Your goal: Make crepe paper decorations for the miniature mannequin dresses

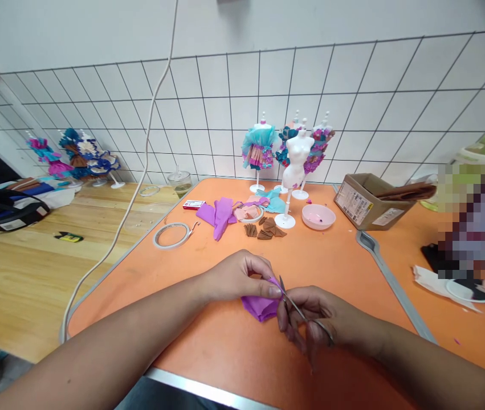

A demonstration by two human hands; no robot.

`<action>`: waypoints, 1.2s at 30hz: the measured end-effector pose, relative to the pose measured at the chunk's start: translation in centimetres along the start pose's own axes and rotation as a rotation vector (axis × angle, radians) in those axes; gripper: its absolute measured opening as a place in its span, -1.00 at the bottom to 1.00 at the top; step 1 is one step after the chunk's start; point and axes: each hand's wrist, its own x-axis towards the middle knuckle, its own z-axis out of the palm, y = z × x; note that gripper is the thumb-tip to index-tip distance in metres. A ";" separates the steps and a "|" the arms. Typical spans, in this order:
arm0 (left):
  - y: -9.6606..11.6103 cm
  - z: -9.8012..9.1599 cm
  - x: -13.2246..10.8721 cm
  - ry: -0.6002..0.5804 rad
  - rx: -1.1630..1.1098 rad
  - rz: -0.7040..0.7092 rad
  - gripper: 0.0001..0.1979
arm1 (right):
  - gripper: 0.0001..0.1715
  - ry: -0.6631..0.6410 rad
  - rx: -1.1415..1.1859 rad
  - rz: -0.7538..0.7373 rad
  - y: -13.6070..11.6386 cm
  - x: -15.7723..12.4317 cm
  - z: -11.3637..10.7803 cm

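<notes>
Pinched between the thumb and fingers of my left hand (246,276) is a piece of purple crepe paper (260,308), which hangs in folds below them. My right hand (314,316) grips a pair of scissors (297,307) by the handles. The scissor blades are parted and meet the purple edge right beside my left fingertips. Both hands are over the front middle of the orange table (208,341). Beyond them lie brown pleated pieces (268,229) and more purple paper (220,216). A bare white mini dress form (297,159) stands behind these.
A pink bowl (318,217) and a cardboard box (370,202) stand at the back right. White tape rolls, one a ring (171,235), lie at left. Several decorated dress forms (260,145) stand by the tiled wall. A white cable (150,114) hangs across the left side.
</notes>
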 end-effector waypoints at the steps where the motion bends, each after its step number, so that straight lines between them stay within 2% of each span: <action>1: 0.0 0.0 0.0 0.003 0.005 0.003 -0.65 | -0.45 0.000 0.004 -0.005 0.0 0.0 0.0; 5: 0.1 0.1 0.0 0.019 0.016 0.024 -0.64 | -0.54 0.002 0.020 -0.025 0.2 -0.1 -0.1; 10: 0.3 0.2 0.0 0.005 0.093 0.051 -0.65 | -0.45 0.008 -0.004 0.015 0.1 -0.1 0.0; 14: 0.2 0.2 -0.1 0.002 0.121 0.061 -0.66 | -0.54 0.039 -0.019 0.017 0.1 0.0 0.0; 19: 0.1 0.2 -0.2 -0.037 0.168 0.093 -0.72 | -0.46 0.017 -0.028 0.021 0.2 0.1 -0.1; 23: 0.0 0.1 -0.1 -0.029 0.198 0.091 -0.68 | -0.58 0.054 -0.028 0.063 0.3 0.1 -0.3; 27: -0.1 0.0 -0.1 -0.062 0.224 0.064 -0.66 | -0.53 0.052 -0.031 0.059 0.4 0.1 -0.3; 32: -0.5 0.1 0.1 -0.057 0.223 0.052 -0.67 | -0.63 0.138 -0.077 0.090 0.5 0.3 -0.2; 36: -0.7 0.1 0.2 -0.061 0.209 0.053 -0.72 | -0.56 0.132 -0.101 0.079 0.5 0.1 -0.5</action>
